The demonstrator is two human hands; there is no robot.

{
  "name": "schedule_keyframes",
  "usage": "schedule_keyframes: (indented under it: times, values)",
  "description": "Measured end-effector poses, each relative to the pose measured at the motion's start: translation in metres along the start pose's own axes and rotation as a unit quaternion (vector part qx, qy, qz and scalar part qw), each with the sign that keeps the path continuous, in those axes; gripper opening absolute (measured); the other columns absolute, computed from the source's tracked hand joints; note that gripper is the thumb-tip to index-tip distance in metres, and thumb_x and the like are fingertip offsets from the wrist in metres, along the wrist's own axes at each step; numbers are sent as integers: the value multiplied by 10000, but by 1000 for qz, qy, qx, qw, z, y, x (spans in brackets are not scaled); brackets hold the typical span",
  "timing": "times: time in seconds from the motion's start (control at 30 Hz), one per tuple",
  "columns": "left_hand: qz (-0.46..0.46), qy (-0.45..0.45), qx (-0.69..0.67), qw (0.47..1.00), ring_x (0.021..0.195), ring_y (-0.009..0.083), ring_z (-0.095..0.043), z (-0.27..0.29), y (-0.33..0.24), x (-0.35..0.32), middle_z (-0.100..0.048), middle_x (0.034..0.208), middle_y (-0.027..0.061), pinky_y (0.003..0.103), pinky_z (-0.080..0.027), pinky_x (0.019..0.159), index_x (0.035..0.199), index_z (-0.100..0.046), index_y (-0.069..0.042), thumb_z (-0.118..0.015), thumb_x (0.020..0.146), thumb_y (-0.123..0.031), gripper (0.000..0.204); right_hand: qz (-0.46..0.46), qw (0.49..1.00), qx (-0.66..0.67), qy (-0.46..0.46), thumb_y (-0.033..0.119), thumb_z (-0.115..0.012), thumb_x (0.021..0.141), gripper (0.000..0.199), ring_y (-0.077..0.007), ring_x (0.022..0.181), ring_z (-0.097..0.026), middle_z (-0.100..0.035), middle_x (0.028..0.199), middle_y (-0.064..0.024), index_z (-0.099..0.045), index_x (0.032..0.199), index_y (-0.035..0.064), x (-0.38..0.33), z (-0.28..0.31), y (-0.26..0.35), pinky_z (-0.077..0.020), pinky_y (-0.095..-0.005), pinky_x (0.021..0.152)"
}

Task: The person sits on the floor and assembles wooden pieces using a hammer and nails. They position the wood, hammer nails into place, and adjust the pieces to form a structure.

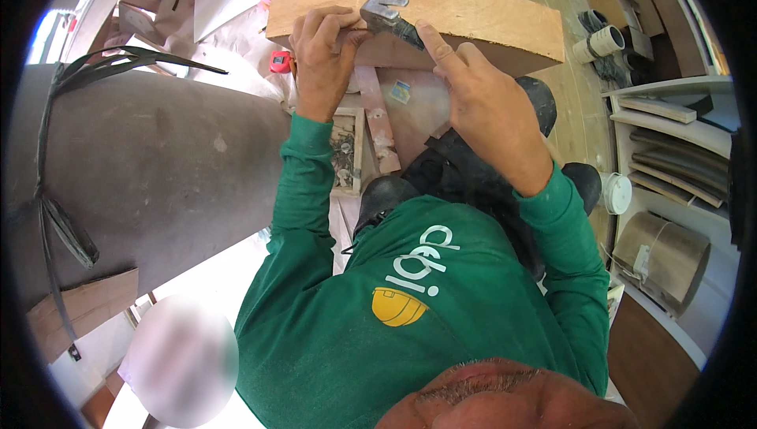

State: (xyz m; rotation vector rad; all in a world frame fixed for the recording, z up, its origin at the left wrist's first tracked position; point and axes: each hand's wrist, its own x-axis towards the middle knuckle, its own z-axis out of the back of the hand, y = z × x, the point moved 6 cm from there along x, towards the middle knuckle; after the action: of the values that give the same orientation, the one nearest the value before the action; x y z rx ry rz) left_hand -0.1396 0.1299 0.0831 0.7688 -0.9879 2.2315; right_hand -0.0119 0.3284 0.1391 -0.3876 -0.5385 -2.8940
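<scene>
Plywood board (473,15), pale, lies across the top of the head view, long axis left to right, slightly bowed. Metal hammer (388,17) sits on its near edge, claw end up-left, handle running down-right between both hands. Left hand (319,54) curls its fingers (327,23) over the board edge, thumb touching the hammer head. Right hand (481,106) has its index fingertip pressed on the handle, other fingers loosely bent, nearer the handle. Small blue-white label (400,91) below; red tape measure (280,61) left; white cup-like tub (617,192) right.
</scene>
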Motion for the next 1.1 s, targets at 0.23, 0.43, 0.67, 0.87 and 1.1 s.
schedule_keyframes:
  times: [0.23, 0.43, 0.67, 0.87, 1.1]
  values:
    - [-26, -19, -7, 999, 1073, 341, -624, 0, -4, 1, -721, 1132, 73, 455, -479, 964, 1092, -768, -104, -887, 817, -132, 301, 30, 990, 80, -108, 54, -696, 919, 797, -352, 863, -732, -630, 1011, -139, -471, 1665, 223, -5, 24, 8, -609, -478, 713]
    - [-27, -20, -4, 999, 1057, 345, -628, 2, -2, 4, -722, 1120, 72, 449, -481, 964, 1081, -765, -90, -886, 812, -122, 297, 8, 1000, -17, -12, 11, -656, 910, 805, -374, 860, -734, -642, 1021, -145, -463, 1663, 216, 8, 21, 7, -612, -489, 699]
    - [-21, -15, 3, 1000, 1081, 351, -634, 6, -4, 4, -718, 1135, 87, 458, -485, 968, 1068, -758, -76, -880, 833, -142, 273, -28, 999, -28, 22, 11, -648, 918, 766, -399, 875, -731, -671, 1048, -178, -479, 1647, 172, 0, 17, 1, -607, -516, 760]
    - [-65, 132, -32, 989, 1163, 360, -663, 14, -2, 39, -741, 1183, 149, 467, -499, 1034, 1208, -751, -46, -786, 981, -250, 307, -57, 979, 107, -162, 92, -611, 1072, 590, -275, 784, -704, -742, 1105, -169, -485, 1648, 100, -67, 40, -55, -565, -408, 691]
    - [-185, 296, 75, 934, 1182, 427, -701, -89, -5, 108, -745, 1253, 189, 507, -543, 1011, 1454, -633, -97, -603, 1084, -395, 475, -395, 814, 341, -255, 214, -632, 1124, 554, -45, 657, -527, -637, 936, -11, -494, 1633, 44, -208, 48, -163, -411, -206, 556]
